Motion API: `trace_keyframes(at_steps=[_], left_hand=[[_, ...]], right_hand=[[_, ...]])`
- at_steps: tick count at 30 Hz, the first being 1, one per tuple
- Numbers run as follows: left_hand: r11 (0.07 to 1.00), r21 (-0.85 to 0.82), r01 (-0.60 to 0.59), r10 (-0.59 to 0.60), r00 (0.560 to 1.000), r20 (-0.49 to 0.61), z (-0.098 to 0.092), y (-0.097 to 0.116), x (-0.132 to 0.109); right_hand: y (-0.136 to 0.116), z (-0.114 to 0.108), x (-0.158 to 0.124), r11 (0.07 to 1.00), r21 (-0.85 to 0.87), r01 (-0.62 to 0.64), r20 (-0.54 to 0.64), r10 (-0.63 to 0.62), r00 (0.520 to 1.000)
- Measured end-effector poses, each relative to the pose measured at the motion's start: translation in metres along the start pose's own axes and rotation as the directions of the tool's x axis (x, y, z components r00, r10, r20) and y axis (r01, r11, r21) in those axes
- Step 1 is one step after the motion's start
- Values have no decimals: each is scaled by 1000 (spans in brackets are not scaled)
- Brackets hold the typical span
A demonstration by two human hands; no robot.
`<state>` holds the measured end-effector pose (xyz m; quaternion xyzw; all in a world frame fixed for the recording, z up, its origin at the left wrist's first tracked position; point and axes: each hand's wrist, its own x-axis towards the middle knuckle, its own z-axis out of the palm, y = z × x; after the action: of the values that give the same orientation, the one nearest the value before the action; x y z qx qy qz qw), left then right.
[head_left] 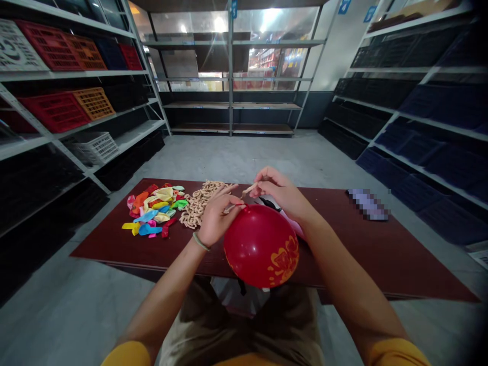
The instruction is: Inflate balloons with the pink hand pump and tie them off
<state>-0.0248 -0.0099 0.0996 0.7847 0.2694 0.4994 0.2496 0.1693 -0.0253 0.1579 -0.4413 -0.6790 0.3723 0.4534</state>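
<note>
An inflated red balloon [255,246] with a yellow printed pattern hangs over the table's front edge, its neck upward. The thumb and fingers of my left hand [219,216] pinch that neck; a green band circles the wrist. Just above and to the right, my right hand [276,190] pinches a short beige band [249,189], whose lower end reaches close to the balloon's neck. Whether the band touches the neck I cannot tell. Beside my left hand lies a heap of similar beige curled pieces [196,206]. Farther left is a pile of limp, uninflated balloons [156,208] in mixed colours.
The dark red table [335,249] stands across my lap. Partly hidden behind the balloon lies a pink and black item [292,223]. A blurred-out flat object [368,204] rests on the right. Shelves with crates [53,109] flank both sides; a metal rack [231,91] stands ahead.
</note>
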Motion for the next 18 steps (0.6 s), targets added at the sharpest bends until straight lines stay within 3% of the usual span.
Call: trace_keyframes(at_steps=[4, 8, 13, 18], left_hand=[[984, -113, 139, -135, 990, 47, 3, -7, 2], [944, -158, 289, -269, 953, 138, -1, -13, 8], [909, -127, 397, -347, 889, 298, -8, -15, 20], [899, -73, 432, -391, 866, 310, -13, -7, 29]], right_hand=[[1, -1, -9, 998, -55, -13, 24, 14, 1000], [-1, -3, -17, 972, -231, -41, -74, 25, 997], [-5, 1, -31, 797, -600, -67, -193, -62, 979], [-11, 10, -38, 658, -753, -5, -105, -113, 988]])
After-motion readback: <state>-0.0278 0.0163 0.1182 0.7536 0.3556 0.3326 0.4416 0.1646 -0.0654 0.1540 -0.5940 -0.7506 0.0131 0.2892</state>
